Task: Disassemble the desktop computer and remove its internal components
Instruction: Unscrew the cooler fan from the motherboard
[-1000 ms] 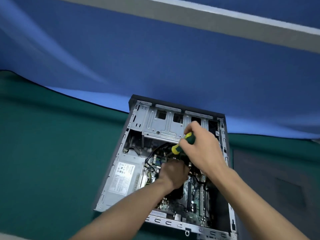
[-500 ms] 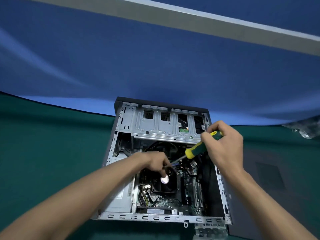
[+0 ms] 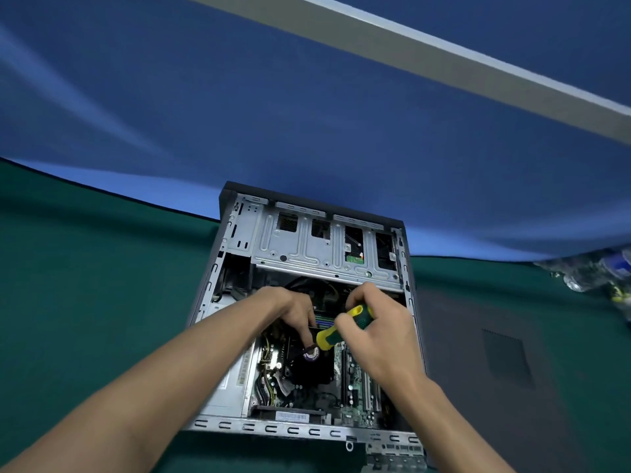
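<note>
An open desktop computer case (image 3: 235,254) lies on its side on the green table. Inside it I see the motherboard (image 3: 355,380), a black CPU cooler fan (image 3: 312,367) with a round sticker at its hub, and a grey power supply (image 3: 228,387) at the left. My right hand (image 3: 379,332) grips a yellow and green screwdriver (image 3: 341,331), its shaft pointing down toward the fan's upper edge. My left hand (image 3: 293,312) reaches into the case beside the screwdriver tip, fingers bent down at the cooler; what they touch is hidden.
The removed dark side panel (image 3: 495,370) lies flat on the table right of the case. A clear bag with small items (image 3: 594,274) sits at the far right. Blue cloth (image 3: 307,114) hangs behind the green table (image 3: 85,285).
My right hand has brought the screwdriver down and left, closer to the cooler fan. My left hand stays at the cooler's upper edge. The camera has shifted.
</note>
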{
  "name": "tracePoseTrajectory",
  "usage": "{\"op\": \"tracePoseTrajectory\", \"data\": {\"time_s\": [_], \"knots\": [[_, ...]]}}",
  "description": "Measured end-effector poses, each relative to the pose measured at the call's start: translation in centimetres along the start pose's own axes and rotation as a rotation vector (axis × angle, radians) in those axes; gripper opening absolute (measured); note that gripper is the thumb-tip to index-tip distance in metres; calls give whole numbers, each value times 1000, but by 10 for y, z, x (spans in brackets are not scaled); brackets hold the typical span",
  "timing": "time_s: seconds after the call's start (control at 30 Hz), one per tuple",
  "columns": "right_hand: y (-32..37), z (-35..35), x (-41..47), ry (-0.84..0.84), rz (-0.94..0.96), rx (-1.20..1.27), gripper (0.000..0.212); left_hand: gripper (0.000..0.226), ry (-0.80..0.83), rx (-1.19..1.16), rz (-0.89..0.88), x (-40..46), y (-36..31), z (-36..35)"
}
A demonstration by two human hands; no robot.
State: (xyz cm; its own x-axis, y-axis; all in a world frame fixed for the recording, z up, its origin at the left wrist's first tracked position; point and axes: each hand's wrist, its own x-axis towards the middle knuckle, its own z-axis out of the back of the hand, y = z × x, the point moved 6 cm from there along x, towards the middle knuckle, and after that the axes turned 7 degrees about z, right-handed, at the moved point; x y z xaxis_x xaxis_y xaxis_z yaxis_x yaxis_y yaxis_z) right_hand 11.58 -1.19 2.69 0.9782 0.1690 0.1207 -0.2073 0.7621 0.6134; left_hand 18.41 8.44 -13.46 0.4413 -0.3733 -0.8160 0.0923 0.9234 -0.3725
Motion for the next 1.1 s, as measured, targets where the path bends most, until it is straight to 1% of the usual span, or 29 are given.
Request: {"op": "tracePoseTrajectory", "data": {"time_s": [0.13,0.3,0.43,0.53,0.6,0.7,0.77,0.83,0.87,0.9,0.93,1.0,1.03,1.07,1.1], "knots": [[1,-10,0,28,22,-34,16,49,-26,-39,-8,1,1,0],[3,-16,-1,49,38,-63,12,47,-57,-82,-11,1,4,-2],[3,-20,-3,76,50,-105,17,49,-52,-130,-10,-2,4,-1],[2,-19,-4,68,43,-110,18,54,-13,-231,15,-7,4,-4],[2,-19,-4,68,35,-116,18,55,-17,-229,13,-10,3,-4],[5,-19,-5,86,58,-164,18,48,-41,-199,-6,-13,1,-2],[12,-19,-4,129,132,-230,21,39,-38,-204,-3,-13,2,-1],[20,-17,-2,172,230,-301,24,23,-18,-234,1,-14,2,-3],[23,-16,-1,192,264,-339,27,21,-16,-236,-7,-14,1,-3],[24,-15,1,219,270,-375,34,20,-18,-218,-14,-14,1,-2],[25,-15,2,249,247,-408,44,18,-24,-200,-14,-16,1,-1],[25,-15,3,289,173,-465,64,16,-16,-198,0,-18,2,-1],[24,-15,4,295,145,-485,66,15,-5,-218,8,-19,3,-2],[24,-15,4,304,128,-490,61,15,1,-229,13,-21,3,-2],[24,-16,5,330,116,-469,48,14,-5,-233,10,-21,2,-2]]}}
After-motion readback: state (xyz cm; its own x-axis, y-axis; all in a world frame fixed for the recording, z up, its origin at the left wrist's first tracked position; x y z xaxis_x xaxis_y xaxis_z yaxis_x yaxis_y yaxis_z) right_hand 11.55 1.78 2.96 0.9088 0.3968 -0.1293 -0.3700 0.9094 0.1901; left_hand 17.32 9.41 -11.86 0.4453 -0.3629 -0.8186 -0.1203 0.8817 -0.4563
